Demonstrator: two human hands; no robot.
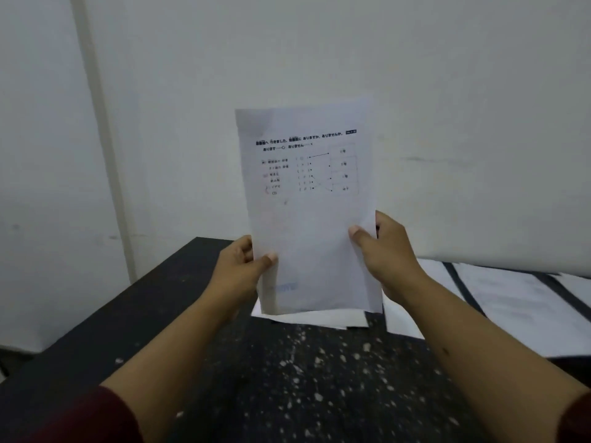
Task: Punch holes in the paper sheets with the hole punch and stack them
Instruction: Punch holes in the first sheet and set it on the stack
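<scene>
I hold a white printed paper sheet (307, 199) upright in front of me, above the dark table (160, 314). My left hand (243, 266) pinches its lower left edge and my right hand (387, 251) grips its lower right edge. The sheet carries black text and a small diagram in its upper half. Behind its bottom edge, a few white sheets (307, 319) lie flat on the table. No hole punch is in view.
More white sheets (499, 302) are spread over the table's right side, up to the pale wall (447, 107). White specks dot the table top (319, 378) in front of me. The table's left edge drops off near a wall corner.
</scene>
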